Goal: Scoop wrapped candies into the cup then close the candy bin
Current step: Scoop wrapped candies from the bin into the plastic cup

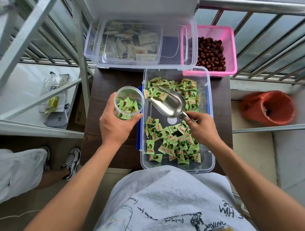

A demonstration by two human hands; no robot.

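Your left hand (116, 123) grips the cup (128, 102) beside the candy bin (210, 111), right hand (200, 126) pinches the scoop (169, 103); its wide mouth could spill candies (169, 144).

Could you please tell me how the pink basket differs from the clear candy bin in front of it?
The pink basket has perforated walls; the candy bin has clear solid ones. The basket holds dark red fruits; the bin holds green wrapped candies. Both are rectangular.
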